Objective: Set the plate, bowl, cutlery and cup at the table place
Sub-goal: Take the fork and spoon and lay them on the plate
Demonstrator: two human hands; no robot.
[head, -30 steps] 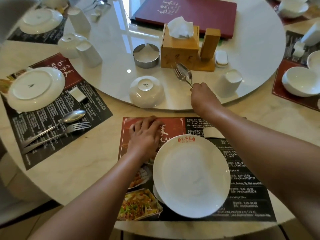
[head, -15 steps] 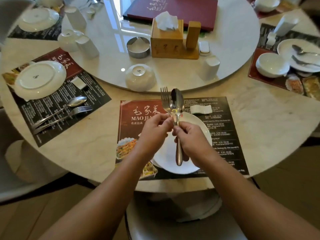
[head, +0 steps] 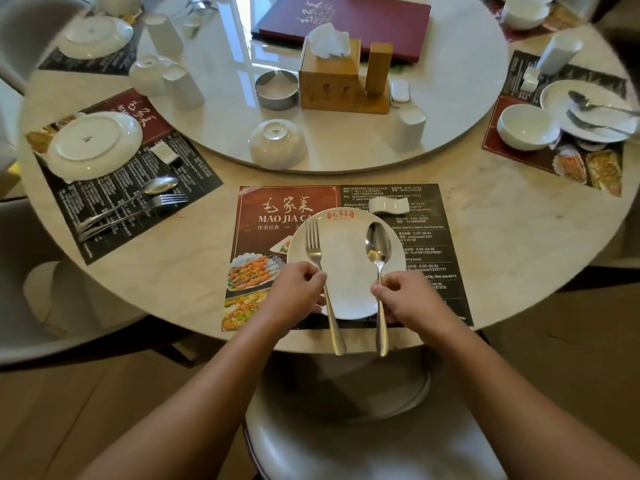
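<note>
A round, pale marble worktop (head: 502,237) carries a raised turntable (head: 450,64) at its middle, above a wood-toned floor, with a grey chair seat (head: 346,452) tucked at the near edge. On a printed placemat (head: 433,258) at that near edge lies the white plate (head: 346,289). The left hand (head: 296,292) has its grip closed on the fork (head: 320,268), tines pointing away over the plate's left side; the right hand (head: 403,296) pinches the spoon (head: 378,251) over the right side, both handles reaching past the worktop's near edge. Whether the cutlery rests on the plate or is held just above it is hard to tell. A small white rest (head: 388,205) lies on the mat beyond the plate.

On the turntable's near rim stand an upturned white bowl (head: 278,144) and an upturned white cup (head: 409,128), behind them a wooden tissue box (head: 329,81), a steel tin (head: 277,89) and a maroon menu (head: 346,24). Other places are laid at the left and right edges; the far settings are cut off by the frame.
</note>
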